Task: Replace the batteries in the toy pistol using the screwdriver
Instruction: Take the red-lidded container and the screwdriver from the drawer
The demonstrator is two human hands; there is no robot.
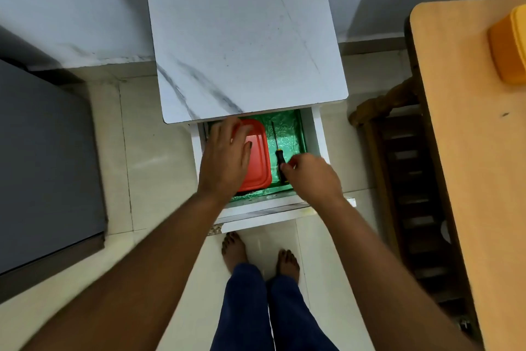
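A screwdriver (278, 151) with a black handle and a thin shaft lies in the open drawer (316, 134) on its green lining. My right hand (313, 177) reaches in from the right, and its thumb and curled fingers close on the lower end of the handle. My left hand (226, 157) lies flat with spread fingers on the red lid of a container (259, 162) in the left half of the drawer. The toy pistol and batteries are not in sight.
The drawer belongs to a white marble-patterned table (242, 37) that overhangs its back half. A wooden table (466, 137) with an orange box (509, 46) stands at the right, above a wooden rack (410, 180). A dark grey surface (42, 165) lies left. My bare feet (260, 254) stand on the tiled floor.
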